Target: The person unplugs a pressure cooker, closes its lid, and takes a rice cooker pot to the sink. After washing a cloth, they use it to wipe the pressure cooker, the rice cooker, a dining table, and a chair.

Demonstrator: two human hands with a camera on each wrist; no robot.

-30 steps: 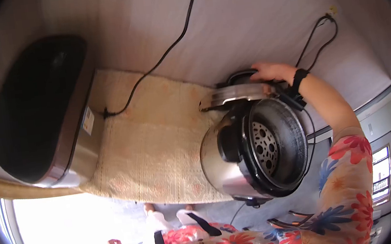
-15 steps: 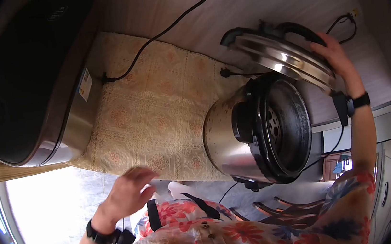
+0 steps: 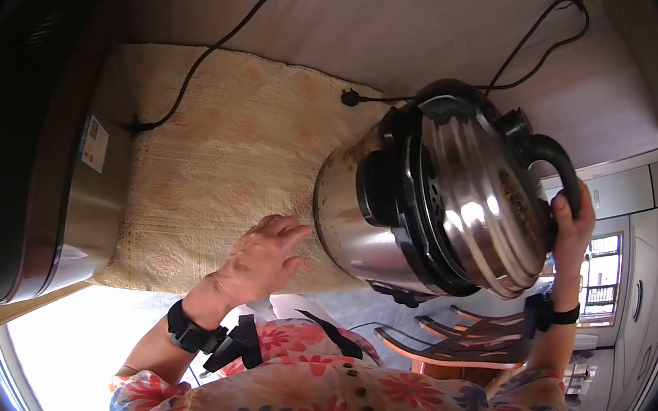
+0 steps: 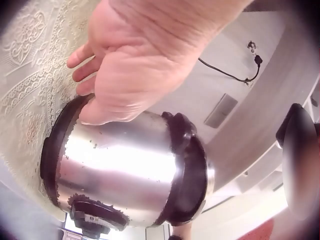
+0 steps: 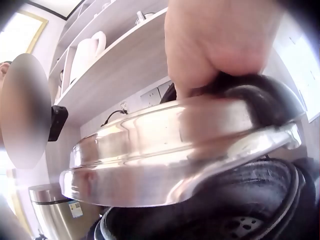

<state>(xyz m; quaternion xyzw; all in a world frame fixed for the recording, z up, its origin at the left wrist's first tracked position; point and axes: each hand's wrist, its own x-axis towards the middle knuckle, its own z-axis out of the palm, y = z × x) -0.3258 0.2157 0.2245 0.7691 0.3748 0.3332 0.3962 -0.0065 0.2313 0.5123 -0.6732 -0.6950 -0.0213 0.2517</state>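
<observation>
A steel pressure cooker [image 3: 345,204] with a black rim stands on the patterned cloth. My right hand [image 3: 573,222] grips the black handle [image 3: 557,159] of its shiny steel lid [image 3: 482,196]. Tilted, the lid hangs close over the pot's mouth; in the right wrist view a gap shows between them, with a perforated plate [image 5: 245,224] down inside the pot. My left hand [image 3: 262,258] holds nothing, its fingers relaxed above the cloth, near the base of the cooker. The left wrist view shows that hand beside the worn steel side [image 4: 117,160].
A patterned cloth [image 3: 203,171] covers the table. At the left stands a tall steel appliance with a dark top [image 3: 23,159], its black cord [image 3: 201,78] running up the wall. A loose plug [image 3: 351,97] lies behind the cooker. Wooden chairs [image 3: 450,342] stand beyond the front edge.
My right hand has lifted the lid from behind the cooker and brought it round over the pot's mouth. My left hand has risen from low at the front to beside the cooker.
</observation>
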